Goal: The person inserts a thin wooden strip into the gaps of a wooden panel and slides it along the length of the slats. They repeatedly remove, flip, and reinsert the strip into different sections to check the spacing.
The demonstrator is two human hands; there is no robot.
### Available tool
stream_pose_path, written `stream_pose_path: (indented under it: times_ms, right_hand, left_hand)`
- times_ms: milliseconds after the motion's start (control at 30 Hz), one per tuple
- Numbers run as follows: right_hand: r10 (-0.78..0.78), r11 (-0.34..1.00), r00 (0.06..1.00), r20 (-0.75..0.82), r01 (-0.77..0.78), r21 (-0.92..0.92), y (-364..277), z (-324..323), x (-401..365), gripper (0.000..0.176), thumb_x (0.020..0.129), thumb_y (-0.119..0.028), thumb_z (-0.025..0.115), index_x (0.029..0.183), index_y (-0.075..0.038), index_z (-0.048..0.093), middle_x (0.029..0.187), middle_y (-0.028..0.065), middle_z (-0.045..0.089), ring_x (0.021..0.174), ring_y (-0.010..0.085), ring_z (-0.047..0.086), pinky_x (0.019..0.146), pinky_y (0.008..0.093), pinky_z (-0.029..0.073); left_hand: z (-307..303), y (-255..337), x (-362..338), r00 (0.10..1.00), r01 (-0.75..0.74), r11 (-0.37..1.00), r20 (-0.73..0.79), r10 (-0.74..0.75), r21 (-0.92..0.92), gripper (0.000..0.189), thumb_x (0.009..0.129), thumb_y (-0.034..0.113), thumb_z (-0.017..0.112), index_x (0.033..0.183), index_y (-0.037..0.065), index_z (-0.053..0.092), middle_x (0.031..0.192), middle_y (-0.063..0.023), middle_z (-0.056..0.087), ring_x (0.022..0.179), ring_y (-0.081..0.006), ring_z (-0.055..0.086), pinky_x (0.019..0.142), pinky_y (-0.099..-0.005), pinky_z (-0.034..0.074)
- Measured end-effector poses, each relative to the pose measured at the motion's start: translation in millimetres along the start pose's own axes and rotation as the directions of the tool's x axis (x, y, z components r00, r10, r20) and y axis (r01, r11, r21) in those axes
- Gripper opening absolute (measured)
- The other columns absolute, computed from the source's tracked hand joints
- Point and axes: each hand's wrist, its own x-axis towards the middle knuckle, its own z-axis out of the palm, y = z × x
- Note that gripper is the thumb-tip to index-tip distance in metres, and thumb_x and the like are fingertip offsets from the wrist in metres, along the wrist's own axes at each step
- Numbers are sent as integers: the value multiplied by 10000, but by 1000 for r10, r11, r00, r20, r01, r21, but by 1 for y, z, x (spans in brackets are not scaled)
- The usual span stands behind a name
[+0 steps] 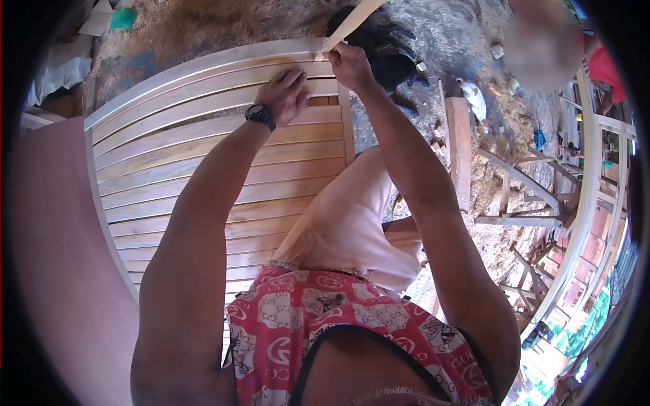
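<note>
Slim pale boards side by side make up a slatted wooden panel [223, 172], with a darker gap between two boards in its upper part. On the upper slats rests my left hand [286, 95], fingers lying out over the wood, a black watch [260, 116] on its wrist. My right hand [350, 65] is closed around the lower end of a thin wooden strip [355, 21], at the panel's top right corner. This strip slants up past the top of the view. Part of my leg [345, 210] lies over the panel's right side.
A smooth pinkish board [61, 257] stands along the left. Just beyond my right hand a dark shape [389, 64] lies on the dirt ground. Right of me are a squared timber [459, 145] and wooden frames [535, 196]. Someone in red [604, 73] is at upper right.
</note>
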Motion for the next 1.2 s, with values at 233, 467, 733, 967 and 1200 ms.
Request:
stream_pose_path:
  times_ms: [233, 467, 733, 967, 1200]
  right_hand:
    - [-26, 999, 996, 85, 29, -33, 2, 11, 6, 191, 965, -162, 690, 1156, -152, 697, 991, 180, 739, 938, 419, 713, 770, 493, 582]
    - [70, 996, 994, 86, -64, -64, -1, 16, 4, 164, 966, -184, 696, 1128, -156, 699, 983, 163, 745, 948, 410, 717, 786, 495, 582]
    - [42, 999, 995, 89, -40, -27, 12, 21, 3, 148, 960, -180, 695, 1107, -156, 703, 970, 161, 747, 925, 392, 726, 774, 475, 580]
    - [8, 1000, 996, 91, -6, -25, 8, 17, 3, 144, 952, -142, 696, 1094, -123, 704, 972, 178, 734, 923, 407, 717, 765, 454, 582]
    - [-24, 998, 999, 23, 23, 58, -16, 3, 8, 142, 964, -75, 676, 1102, -82, 706, 953, 205, 731, 914, 402, 732, 753, 415, 584]
  left_hand:
    - [3, -1, 0, 1000, 25, 1000, 2, -25, 11, 476, 958, 339, 709, 1333, 51, 661, 1416, -100, 611, 1326, -303, 578, 1036, -429, 566]
    - [3, -1, -1, 999, 31, 1000, -10, -31, 5, 481, 955, 337, 717, 1340, 55, 656, 1423, -87, 609, 1335, -292, 574, 1041, -427, 565]
    - [1, 1, -1, 998, 59, 998, 11, -59, -19, 480, 964, 324, 708, 1364, 68, 646, 1419, -87, 615, 1352, -289, 565, 1024, -432, 574]
    - [3, 1, -1, 998, 63, 998, 4, -63, 1, 453, 959, 322, 711, 1330, 65, 670, 1418, -84, 615, 1345, -289, 570, 1028, -431, 574]
    - [3, -1, -1, 998, 67, 997, 10, -67, -33, 458, 959, 341, 687, 1301, 35, 686, 1412, -97, 611, 1353, -289, 556, 1094, -424, 524]
